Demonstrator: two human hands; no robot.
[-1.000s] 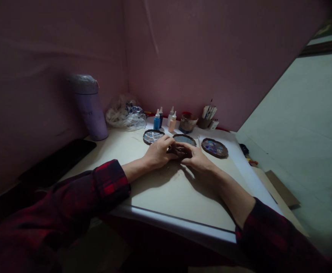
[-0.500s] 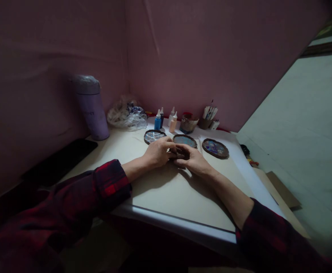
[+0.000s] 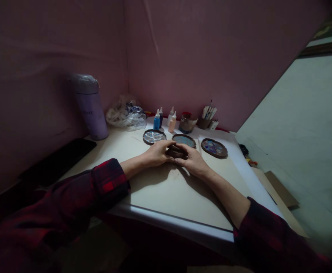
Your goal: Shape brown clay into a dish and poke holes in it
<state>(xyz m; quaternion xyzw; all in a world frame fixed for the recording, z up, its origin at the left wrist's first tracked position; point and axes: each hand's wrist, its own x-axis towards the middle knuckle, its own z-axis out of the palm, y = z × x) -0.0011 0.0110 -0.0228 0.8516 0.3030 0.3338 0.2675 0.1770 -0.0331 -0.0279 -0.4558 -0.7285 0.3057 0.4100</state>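
Between my two hands is a dark brown round piece [image 3: 177, 152], mostly covered by fingers, so its exact kind cannot be made out. My left hand [image 3: 158, 152] curves around its left side, and my right hand [image 3: 194, 161] grips the right side. The thumbs are close together at the near edge, with the fingertips meeting at the far edge. Just beyond lie three shallow brown-rimmed dishes: one with white streaks [image 3: 154, 137], a grey-blue one [image 3: 184, 140] and one with blue and purple patches [image 3: 214, 148].
Behind the dishes stand a blue bottle [image 3: 156, 122], a peach bottle [image 3: 172, 124], a brown-smeared cup [image 3: 187, 123] and a holder of pens [image 3: 204, 123]. A purple tumbler [image 3: 92, 113], crumpled plastic bag [image 3: 126, 115] and black flat slab [image 3: 59, 161] are at left.
My left hand has shifted its fingers, from bent over the brown piece to wrapped around its left side. More of the piece shows between the hands. The view has shifted slightly.
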